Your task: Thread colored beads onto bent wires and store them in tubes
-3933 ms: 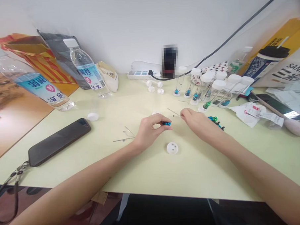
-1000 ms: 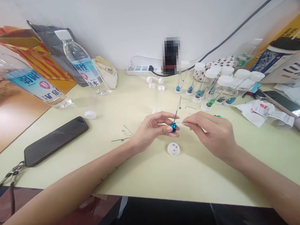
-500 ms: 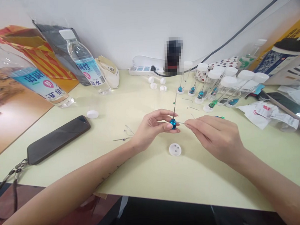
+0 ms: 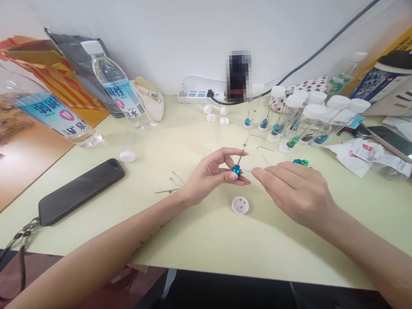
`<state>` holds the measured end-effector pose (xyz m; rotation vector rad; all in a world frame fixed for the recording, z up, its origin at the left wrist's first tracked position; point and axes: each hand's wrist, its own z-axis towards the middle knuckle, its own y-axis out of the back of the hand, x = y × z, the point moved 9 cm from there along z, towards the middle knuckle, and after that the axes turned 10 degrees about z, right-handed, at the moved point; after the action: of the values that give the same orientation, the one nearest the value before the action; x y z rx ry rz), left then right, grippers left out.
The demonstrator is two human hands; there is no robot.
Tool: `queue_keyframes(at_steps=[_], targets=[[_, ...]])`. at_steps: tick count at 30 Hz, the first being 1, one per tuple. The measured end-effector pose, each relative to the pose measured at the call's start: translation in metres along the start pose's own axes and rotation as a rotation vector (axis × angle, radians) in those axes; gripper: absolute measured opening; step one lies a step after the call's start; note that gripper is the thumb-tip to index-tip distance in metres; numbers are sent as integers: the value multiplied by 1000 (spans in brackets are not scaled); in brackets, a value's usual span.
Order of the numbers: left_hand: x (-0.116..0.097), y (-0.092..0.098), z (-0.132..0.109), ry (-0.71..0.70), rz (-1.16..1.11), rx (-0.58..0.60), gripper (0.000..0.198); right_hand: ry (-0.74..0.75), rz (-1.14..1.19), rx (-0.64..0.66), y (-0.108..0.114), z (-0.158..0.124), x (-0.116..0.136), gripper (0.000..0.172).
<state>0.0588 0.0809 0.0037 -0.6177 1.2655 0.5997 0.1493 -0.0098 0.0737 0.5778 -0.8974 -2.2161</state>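
My left hand pinches a small blue metal bead above the middle of the table, and a thin pin sticks up out of the bead. My right hand is pinched on a second thin metal pin whose tip meets the bead from the right. A white round cap with two holes lies on the table just below both hands. A few green and blue beads lie behind my right hand.
Clear tubes with white caps holding beads on pins stand at the back right. Loose pins and white caps lie around. A black phone lies left, water bottles and a power strip at the back, papers right.
Earlier my right hand picked a pin off the table and brought it to the bead. Since half a second ago the upright pin has tilted right and my right hand moved slightly left.
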Motion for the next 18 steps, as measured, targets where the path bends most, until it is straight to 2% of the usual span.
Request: queue_keyframes(at_steps=[7, 11, 18], targets=[[6, -4, -1, 51, -55, 81, 32, -156, 126, -30, -1, 1, -13, 10], [7, -8, -3, 76, -107, 125, 31, -196, 199, -46, 0, 3, -17, 10], [8, -19, -7, 158, -218, 225, 23, -319, 424, 7, -6, 1, -27, 11]])
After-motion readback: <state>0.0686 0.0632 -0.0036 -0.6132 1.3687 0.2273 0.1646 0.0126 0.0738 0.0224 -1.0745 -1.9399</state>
